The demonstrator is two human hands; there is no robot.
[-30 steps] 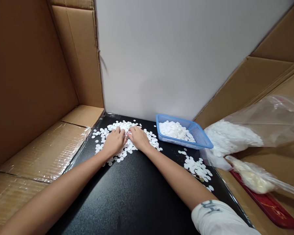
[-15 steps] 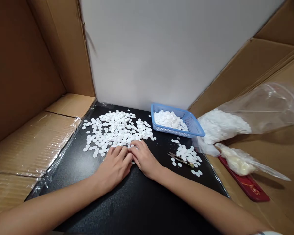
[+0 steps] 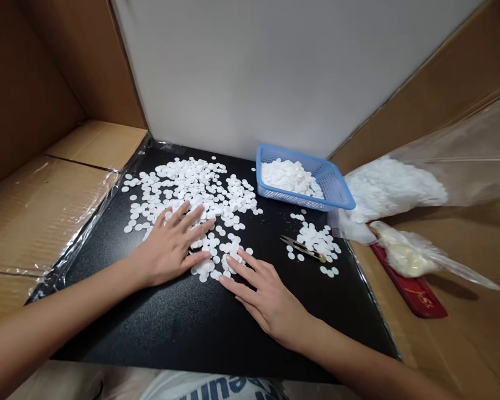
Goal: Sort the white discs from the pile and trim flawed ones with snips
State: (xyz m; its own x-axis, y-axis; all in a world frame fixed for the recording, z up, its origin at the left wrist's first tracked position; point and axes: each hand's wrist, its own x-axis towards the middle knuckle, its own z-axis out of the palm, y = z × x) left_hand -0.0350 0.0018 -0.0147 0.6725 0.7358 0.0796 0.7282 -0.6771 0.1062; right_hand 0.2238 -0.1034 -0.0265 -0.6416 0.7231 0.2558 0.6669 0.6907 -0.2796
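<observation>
A wide scatter of small white round discs [image 3: 191, 186] covers the far left of the black table top [image 3: 200, 328]. My left hand [image 3: 170, 247] lies flat with fingers spread on the near edge of the scatter. My right hand [image 3: 266, 294] rests flat beside it, fingers stretched out, fingertips touching the nearest discs. Neither hand holds anything. A smaller patch of discs [image 3: 316, 241] lies to the right, with a small pair of snips [image 3: 302, 249] on it.
A blue mesh basket [image 3: 333, 191] holding white discs stands at the back right. Right of the table lie a clear plastic bag of discs [image 3: 395, 189], a smaller bag [image 3: 404, 255] and a red flat box [image 3: 416, 291]. Cardboard walls [image 3: 33, 94] enclose both sides.
Both hands pulled back toward me from the far pile, dragging discs nearer and spreading them. They went from closed together to flat and apart. The view tilted down.
</observation>
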